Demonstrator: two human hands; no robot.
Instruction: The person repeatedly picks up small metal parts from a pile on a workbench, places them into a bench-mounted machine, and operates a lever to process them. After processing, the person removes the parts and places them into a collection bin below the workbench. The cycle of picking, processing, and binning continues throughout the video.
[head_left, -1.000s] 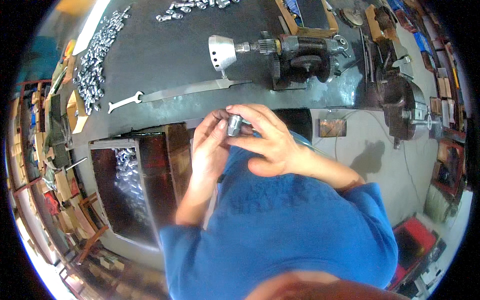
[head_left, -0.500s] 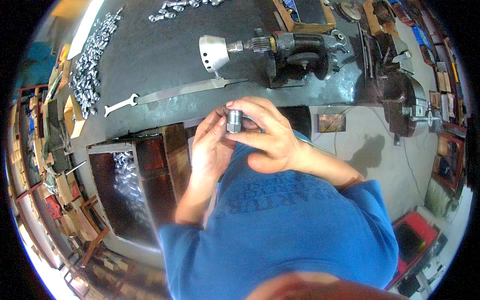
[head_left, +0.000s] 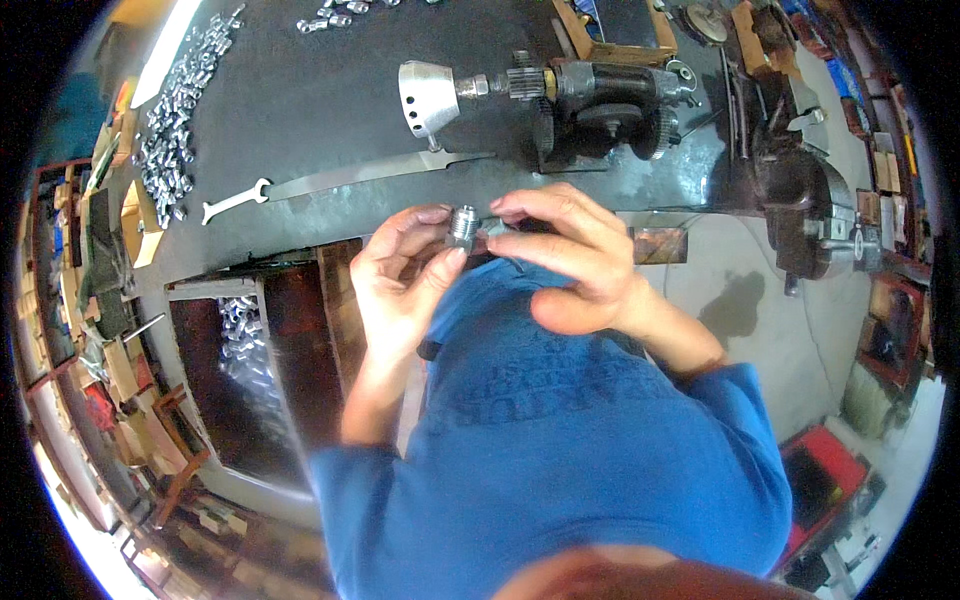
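My left hand (head_left: pixel 400 270) pinches a shiny threaded metal fitting (head_left: pixel 462 224) between thumb and fingers, its threaded end up. Just to the right, my right hand (head_left: pixel 575 255) is held apart from the fitting, fingers bent toward it and thumb out below. Between its fingertips shows a small greyish piece (head_left: pixel 494 228), too blurred to name. Both hands are in front of the dark workbench (head_left: pixel 330 110), close to its near edge. Beyond them on the bench lie an open-end wrench (head_left: pixel 236 203) and a long flat file (head_left: pixel 370 175).
A hand-cranked geared machine (head_left: pixel 600 95) with a silver cone-shaped cup (head_left: pixel 427 98) stands on the bench. Many metal fittings (head_left: pixel 170 140) are heaped at the left. A bench vise (head_left: pixel 815 210) is at the right. Below the bench, an open drawer (head_left: pixel 262 350) holds more fittings.
My hands have drawn apart. The fitting stays in my left hand, shifted slightly left, while my right hand has come off it and moved right.
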